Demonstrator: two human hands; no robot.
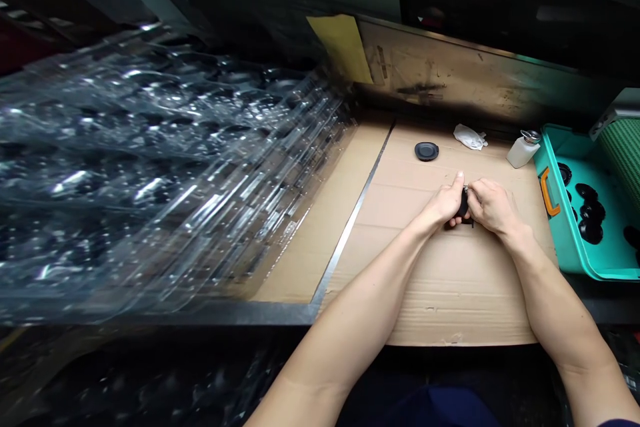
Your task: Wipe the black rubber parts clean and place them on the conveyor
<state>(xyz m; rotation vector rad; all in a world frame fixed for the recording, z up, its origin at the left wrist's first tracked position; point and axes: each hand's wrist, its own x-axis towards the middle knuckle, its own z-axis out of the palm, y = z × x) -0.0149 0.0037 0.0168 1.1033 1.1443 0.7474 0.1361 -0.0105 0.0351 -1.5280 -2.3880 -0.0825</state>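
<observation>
Trays (165, 160) at nine o'clock look glossy plastic; the bin (564, 237) at three, smooth plastic; the sheet (460, 293), matt cardboard.

Metal back panel (480, 83) (rather smudged).

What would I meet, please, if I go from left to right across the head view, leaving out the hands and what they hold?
Clear plastic trays → round black piece → crumpled white scrap → white bottle → teal bin.
</observation>
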